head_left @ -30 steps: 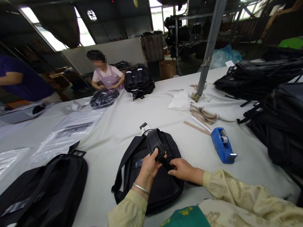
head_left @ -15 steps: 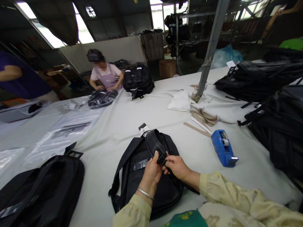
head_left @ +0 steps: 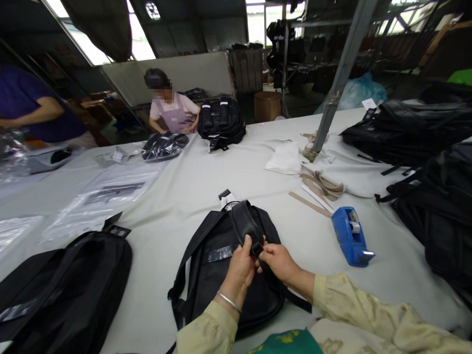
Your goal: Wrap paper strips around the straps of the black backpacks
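Note:
A black backpack (head_left: pixel 207 282) lies on the white-covered table in front of me. One of its shoulder straps (head_left: pixel 243 221) is folded over into a loop, with a buckle at its lower end. My left hand (head_left: pixel 239 265) pinches this strap by the buckle, thumb on top. Close against it, the fingers of my right hand (head_left: pixel 278 260) are closed on the strap just below the buckle. My fingers partly hide the buckle. A strip of clear tape (head_left: pixel 220 254) shows on the bag, and a paper tag (head_left: pixel 226 198) sticks out at its top.
Another black bag (head_left: pixel 89 275) lies at the left. To the right stands a blue tape dispenser (head_left: pixel 350 237), with tan strips (head_left: pixel 324 186) beyond it. Black bags (head_left: pixel 443 215) are piled at the right edge. Two people work across the table near plastic-wrapped bags (head_left: pixel 165 146).
My hands stay at the buckle with little movement. The view has shifted slightly. At the far left, a person in purple now handles clear plastic.

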